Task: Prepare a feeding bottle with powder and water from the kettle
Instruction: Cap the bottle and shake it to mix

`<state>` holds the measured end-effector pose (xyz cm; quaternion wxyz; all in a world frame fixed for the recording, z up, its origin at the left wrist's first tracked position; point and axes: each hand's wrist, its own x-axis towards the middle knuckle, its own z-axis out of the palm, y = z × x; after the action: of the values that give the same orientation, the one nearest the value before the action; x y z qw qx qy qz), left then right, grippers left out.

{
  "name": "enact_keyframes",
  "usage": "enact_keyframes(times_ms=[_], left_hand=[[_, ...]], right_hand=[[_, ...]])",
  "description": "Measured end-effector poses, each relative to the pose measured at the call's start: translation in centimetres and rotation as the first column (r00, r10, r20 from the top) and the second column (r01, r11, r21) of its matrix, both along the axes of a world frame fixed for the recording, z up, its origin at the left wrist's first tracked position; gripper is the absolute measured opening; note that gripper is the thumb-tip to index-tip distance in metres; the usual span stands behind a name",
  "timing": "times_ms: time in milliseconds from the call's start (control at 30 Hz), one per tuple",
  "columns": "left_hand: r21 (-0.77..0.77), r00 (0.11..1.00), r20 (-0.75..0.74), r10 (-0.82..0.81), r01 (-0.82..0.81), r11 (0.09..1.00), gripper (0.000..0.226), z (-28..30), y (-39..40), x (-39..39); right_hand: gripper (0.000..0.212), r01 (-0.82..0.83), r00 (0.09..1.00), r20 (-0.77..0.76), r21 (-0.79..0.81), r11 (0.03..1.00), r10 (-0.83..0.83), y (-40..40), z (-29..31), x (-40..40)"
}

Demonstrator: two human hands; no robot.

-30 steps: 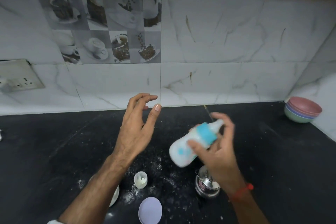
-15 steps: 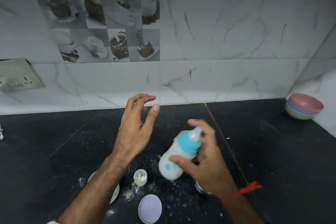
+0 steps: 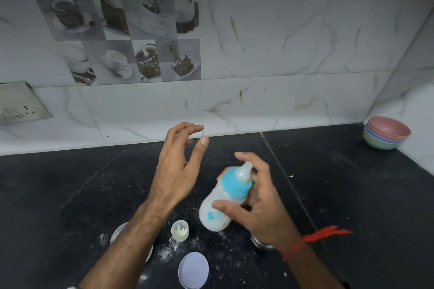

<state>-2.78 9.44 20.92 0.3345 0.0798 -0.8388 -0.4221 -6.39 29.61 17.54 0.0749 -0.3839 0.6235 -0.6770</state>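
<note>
Now the right hand (image 3: 256, 204), gripping the capped bottle (image 3: 223, 199), has swung it back leftward, nearer the idle, loose-fingered left hand (image 3: 178, 171); this looks like shaking, mixing powder and water.

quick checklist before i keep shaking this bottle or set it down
1. Grip: right hand holds the feeding bottle, thumb across the body, fingers behind: ok.
2. Blue collar and teat on the bottle: ok; whether it is tight, cannot tell.
3. Left hand free, fingers relaxed, holding nothing: ok.
4. Powder fully mixed: cannot tell, bottle looks cloudy white.
5. Counter below is dusted with spilled powder: not ok.
6. Small white cup and round lid lie near the landing spot: not ok.
</note>
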Motion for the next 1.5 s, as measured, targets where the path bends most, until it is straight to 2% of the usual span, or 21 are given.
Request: enact_keyframes(times_ms=[67, 133, 233, 300, 367, 400, 467, 500, 567, 667, 767, 867, 933, 1000, 1033, 1133, 1200, 1233, 1333, 1400, 1500], left_hand=[[-0.001, 1.0, -0.002, -0.013, 0.013, 1.0, 0.04, 0.0, 0.1, 0.0], [0.003, 1.0, -0.006, -0.011, 0.011, 1.0, 0.041, 0.0, 0.0, 0.2], [0.015, 1.0, 0.002, 0.0, 0.0, 1.0, 0.041, 0.0, -0.2, 0.5], [0.015, 1.0, 0.009, 0.0, -0.001, 1.0, 0.04, -0.1, -0.2, 0.6], [0.017, 1.0, 0.006, -0.001, 0.001, 1.0, 0.041, -0.2, 0.0, 0.4], [0.02, 1.0, 0.007, -0.003, 0.003, 1.0, 0.041, -0.2, 0.1, 0.3], [0.02, 1.0, 0.011, -0.012, 0.012, 1.0, 0.042, -0.3, 0.5, 0.1], [0.018, 1.0, 0.011, -0.021, 0.021, 1.0, 0.043, -0.4, 0.6, 0.1], [0.015, 0.999, 0.007, -0.032, 0.032, 0.999, 0.043, -0.6, 0.6, 0.0], [0.002, 1.0, 0.011, -0.015, 0.015, 1.0, 0.044, -0.9, 0.2, 0.2], [-0.001, 1.0, 0.02, -0.014, 0.014, 1.0, 0.044, -1.0, -0.1, 0.3], [-0.005, 1.0, 0.011, -0.018, 0.018, 1.0, 0.044, -1.0, 0.0, 0.1], [0.004, 1.0, 0.007, -0.02, 0.02, 1.0, 0.044, -0.9, 0.2, -0.1], [0.009, 1.0, 0.01, -0.024, 0.024, 1.0, 0.043, -1.0, 0.3, -0.2], [0.006, 1.0, 0.011, -0.027, 0.027, 1.0, 0.043, -1.0, 0.4, -0.3], [0.001, 1.0, 0.005, -0.023, 0.023, 1.0, 0.046, -0.9, 0.3, -0.2], [0.003, 1.0, 0.008, -0.015, 0.015, 1.0, 0.045, -1.0, 0.2, 0.0], [0.004, 1.0, 0.009, -0.014, 0.014, 1.0, 0.045, -1.0, 0.1, 0.0], [0.011, 1.0, 0.003, -0.017, 0.017, 1.0, 0.043, -0.9, 0.2, -0.2], [0.01, 1.0, 0.002, -0.019, 0.018, 1.0, 0.043, -0.8, 0.3, -0.3], [0.008, 1.0, -0.005, -0.025, 0.025, 1.0, 0.044, -0.6, 0.5, -0.4]], right_hand=[[0.077, 0.125, 0.971, 0.234, -0.286, 0.95, -0.057, -0.1, 0.6, -0.1], [0.059, 0.422, 0.795, 0.607, -0.548, 0.723, -0.004, 0.5, 1.2, -1.1], [0.047, 0.6, 0.606, 0.752, -0.647, 0.471, 0.26, 1.6, 0.6, -2.9], [0.057, 0.582, 0.663, 0.74, -0.604, 0.545, 0.113, 1.7, 0.0, -2.5], [0.078, 0.367, 0.868, 0.48, -0.447, 0.816, -0.128, 1.8, -0.3, -2.3], [0.084, 0.184, 0.956, 0.273, -0.267, 0.946, -0.109, 1.7, -0.4, -1.9], [0.092, -0.061, 0.997, 0.041, 0.093, 0.994, 0.058, 1.3, -0.9, -1.2], [0.092, -0.076, 0.997, 0.042, 0.106, 0.991, 0.072, 1.2, -0.9, -1.0], [0.082, 0.059, 0.975, 0.222, -0.208, 0.976, -0.012, 0.8, -0.1, -0.7], [0.054, 0.475, 0.723, 0.683, -0.603, 0.641, 0.107, 1.5, 0.8, -2.1], [0.05, 0.579, 0.628, 0.726, -0.677, 0.455, 0.281, 1.9, 0.7, -2.8], [0.064, 0.334, 0.859, 0.511, -0.517, 0.788, -0.028, 1.7, 0.7, -2.1], [0.08, -0.026, 0.987, 0.151, -0.147, 0.989, 0.048, 1.6, 0.5, -1.4], [0.086, -0.18, 0.981, 0.083, 0.025, 0.983, 0.178, 1.6, 0.2, -0.9], [0.082, -0.142, 0.978, 0.138, -0.098, 0.985, 0.154, 1.5, 0.5, -0.7], [0.059, 0.341, 0.826, 0.563, -0.546, 0.765, 0.034, 1.4, 1.2, -1.8], [0.055, 0.517, 0.695, 0.697, -0.656, 0.55, 0.177, 1.2, 1.1, -2.6], [0.058, 0.517, 0.691, 0.699, -0.657, 0.548, 0.186, 1.1, 0.7, -2.5], [0.072, 0.192, 0.931, 0.361, -0.354, 0.915, -0.055, 1.0, -0.4, -1.4], [0.083, -0.093, 0.995, 0.036, 0.029, 0.995, 0.092, 0.6, -1.4, -0.6], [0.076, -0.027, 0.978, 0.198, -0.222, 0.975, 0.072, 0.5, -0.6, -0.8]])
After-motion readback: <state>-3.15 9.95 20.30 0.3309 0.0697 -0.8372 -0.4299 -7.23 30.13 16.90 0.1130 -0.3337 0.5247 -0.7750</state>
